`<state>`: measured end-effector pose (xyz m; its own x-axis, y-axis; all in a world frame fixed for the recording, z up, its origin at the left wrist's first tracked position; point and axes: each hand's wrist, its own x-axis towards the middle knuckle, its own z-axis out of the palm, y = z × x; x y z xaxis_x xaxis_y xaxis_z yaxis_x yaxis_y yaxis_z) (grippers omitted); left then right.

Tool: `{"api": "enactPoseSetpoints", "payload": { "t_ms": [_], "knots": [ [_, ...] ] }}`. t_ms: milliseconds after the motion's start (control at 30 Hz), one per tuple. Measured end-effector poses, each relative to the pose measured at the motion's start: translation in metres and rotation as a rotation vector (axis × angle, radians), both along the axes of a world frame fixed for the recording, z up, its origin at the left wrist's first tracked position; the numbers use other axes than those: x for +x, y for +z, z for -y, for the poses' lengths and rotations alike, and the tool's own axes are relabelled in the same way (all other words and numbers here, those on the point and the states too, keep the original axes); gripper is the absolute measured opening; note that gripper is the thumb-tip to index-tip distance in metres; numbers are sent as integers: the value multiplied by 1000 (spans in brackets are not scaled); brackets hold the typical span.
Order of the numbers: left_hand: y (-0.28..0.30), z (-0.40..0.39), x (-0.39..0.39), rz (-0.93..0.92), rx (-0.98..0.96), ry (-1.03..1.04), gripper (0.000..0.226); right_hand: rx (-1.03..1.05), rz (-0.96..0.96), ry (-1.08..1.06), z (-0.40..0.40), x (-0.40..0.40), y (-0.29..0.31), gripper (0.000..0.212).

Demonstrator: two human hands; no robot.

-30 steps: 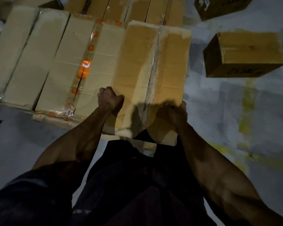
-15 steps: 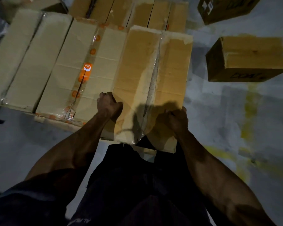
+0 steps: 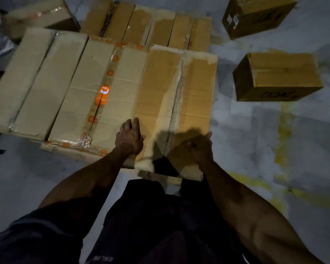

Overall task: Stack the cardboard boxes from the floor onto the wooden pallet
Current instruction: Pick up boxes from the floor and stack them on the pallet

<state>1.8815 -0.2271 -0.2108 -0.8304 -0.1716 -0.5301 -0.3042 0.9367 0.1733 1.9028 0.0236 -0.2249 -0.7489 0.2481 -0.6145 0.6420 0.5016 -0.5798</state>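
Brown box [image 3: 176, 103] found lying flat on the wooden pallet [image 3: 171, 179], rightmost in the near row, hard against the orange-taped box [image 3: 99, 92] on its left. Near end overhanging the pallet's front edge slightly; probably being squared into the row so the layer sits flush.

Left hand [image 3: 130, 138] laid at the seam between brown box and orange-taped box, fingers extended and flat on the cardboard, nothing enclosed. Grip apart; reads as a steadying or aligning press.

Right hand [image 3: 200, 149] set at the brown box's near right corner, palm against the edge. Hand in heavy shadow; cannot tell whether the fingers are curled round the corner or merely resting.

Both arms reaching forward and down, elbows slightly bent, wrists low.

Second row of boxes [image 3: 147, 25] noted beyond the brown box. Two boxes lying on the floor to the right of the brown box: nearer floor box [image 3: 278, 77] well apart, farther floor box [image 3: 255, 14] beyond it. Both judged outstanding. Another box [image 3: 40, 18] at far left; footing unclear.
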Motion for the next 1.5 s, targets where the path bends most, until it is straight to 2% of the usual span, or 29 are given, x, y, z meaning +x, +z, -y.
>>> {"api": "enactPoseSetpoints", "payload": {
  "t_ms": [100, 233, 300, 433, 467, 567, 667, 833, 1000, 1100, 1200, 1267, 1500],
  "knots": [
    [-4, 8, 17, 100, -7, -97, 89, 94, -18, 142, 3, 28, 2, 105],
    [-6, 25, 40, 139, 35, -217, 96, 123, -8, 184, 6, 65, 9, 104],
    [-6, 37, 51, 147, 43, -285, 105, 136, 25, 235, 4, 79, 8, 107],
    [-5, 55, 69, 174, 4, -409, 127, 166, 61, 396, -3, 98, 19, 127],
    [-4, 57, 72, 188, -5, -437, 129, 208, 59, 446, -3, 101, 21, 125],
    [-3, 60, 76, 184, -53, -474, 113, 376, -5, 591, -1, 104, 13, 103],
    [-7, 60, 75, 117, -123, -489, 90, 410, 13, 589, 0, 104, 6, 92],
    [-6, 60, 73, 112, -115, -471, 82, 522, -20, 657, 2, 103, 3, 87],
    [2, 47, 78, 86, -141, -415, 70, 556, -34, 705, 1, 102, 5, 97],
    [10, 34, 87, 79, -193, -362, 72, 461, 22, 636, -3, 95, 14, 92],
    [21, 24, 97, 104, -162, -321, 48, 349, 4, 516, -12, 96, 33, 64],
    [30, 16, 105, 107, -123, -310, 42, 322, -38, 459, -23, 107, 46, 53],
    [70, -64, 126, -115, -46, -299, 55, 206, -139, 200, -80, 160, 73, 56]
  ]
}}
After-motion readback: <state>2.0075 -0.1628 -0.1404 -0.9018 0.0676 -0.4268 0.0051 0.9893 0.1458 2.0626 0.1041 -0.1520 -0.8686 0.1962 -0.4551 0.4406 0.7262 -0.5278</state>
